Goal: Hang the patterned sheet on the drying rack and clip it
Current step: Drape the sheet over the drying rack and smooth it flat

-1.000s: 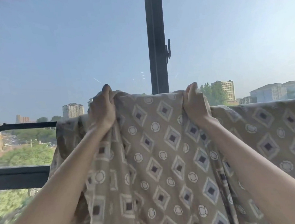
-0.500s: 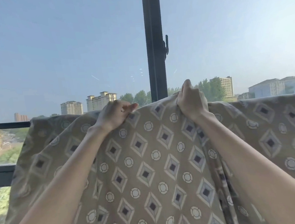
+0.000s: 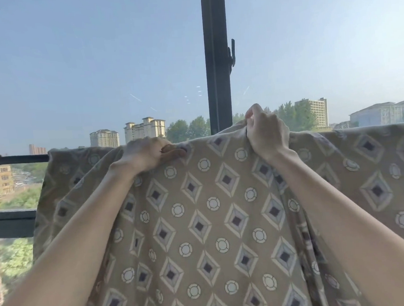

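Observation:
The tan patterned sheet (image 3: pixel 213 212), printed with diamonds and circles, drapes over the top bar of the black drying rack (image 3: pixel 15 159) and fills the lower view. My left hand (image 3: pixel 148 153) grips the sheet's top fold left of centre, thumb pressed on the cloth. Right of centre, my right hand (image 3: pixel 266 133) pinches a raised bunch of the top edge, lifting it slightly above the bar. Only the rack's left end shows; the sheet hides the remainder. No clip is visible.
A black window frame post (image 3: pixel 216 60) with a handle (image 3: pixel 232 54) stands directly behind the sheet. A horizontal window rail (image 3: pixel 8 223) runs at the lower left. Buildings and trees lie outside beyond the glass.
The sheet has spread leftward along the bar and flattened. My left hand dropped from a raised grip onto the top fold; my right hand stays pinching the edge.

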`<state>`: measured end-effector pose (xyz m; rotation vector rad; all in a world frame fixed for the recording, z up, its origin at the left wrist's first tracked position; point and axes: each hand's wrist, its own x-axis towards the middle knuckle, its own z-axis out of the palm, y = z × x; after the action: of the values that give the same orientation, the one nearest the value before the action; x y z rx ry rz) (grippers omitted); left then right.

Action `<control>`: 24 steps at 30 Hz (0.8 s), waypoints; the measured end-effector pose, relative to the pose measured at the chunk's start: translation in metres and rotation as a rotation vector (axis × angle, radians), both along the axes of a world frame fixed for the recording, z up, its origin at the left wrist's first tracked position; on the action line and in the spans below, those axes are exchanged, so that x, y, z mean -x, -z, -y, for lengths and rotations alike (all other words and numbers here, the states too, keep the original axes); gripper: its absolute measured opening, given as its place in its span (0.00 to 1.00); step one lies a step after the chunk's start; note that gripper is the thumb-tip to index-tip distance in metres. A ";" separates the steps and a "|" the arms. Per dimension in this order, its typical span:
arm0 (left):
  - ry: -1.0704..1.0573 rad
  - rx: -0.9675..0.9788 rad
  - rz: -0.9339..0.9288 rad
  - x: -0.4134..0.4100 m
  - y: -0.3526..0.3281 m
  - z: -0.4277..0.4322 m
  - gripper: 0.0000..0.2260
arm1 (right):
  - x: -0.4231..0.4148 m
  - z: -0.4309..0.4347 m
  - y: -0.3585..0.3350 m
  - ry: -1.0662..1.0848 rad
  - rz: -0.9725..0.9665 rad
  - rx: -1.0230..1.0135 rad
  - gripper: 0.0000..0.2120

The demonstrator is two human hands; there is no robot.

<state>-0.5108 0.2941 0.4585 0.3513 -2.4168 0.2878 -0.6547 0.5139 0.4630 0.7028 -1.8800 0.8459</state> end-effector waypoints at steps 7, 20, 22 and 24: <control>0.031 -0.012 -0.038 -0.013 0.003 0.018 0.19 | -0.031 0.039 0.020 -0.237 -0.399 -0.249 0.14; 0.302 -0.032 -0.212 -0.059 0.016 0.091 0.28 | -0.084 0.117 0.043 -0.155 -0.321 -0.338 0.11; 0.246 -0.087 -0.279 -0.073 0.028 0.115 0.27 | -0.096 0.130 0.045 -0.098 -0.299 -0.375 0.13; 0.228 -0.096 -0.329 -0.087 0.037 0.132 0.24 | -0.107 0.147 0.044 -0.064 -0.275 -0.403 0.17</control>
<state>-0.4241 0.1620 0.4216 0.1486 -2.1240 0.0091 -0.5476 0.3672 0.4192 1.0729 -1.7967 0.3819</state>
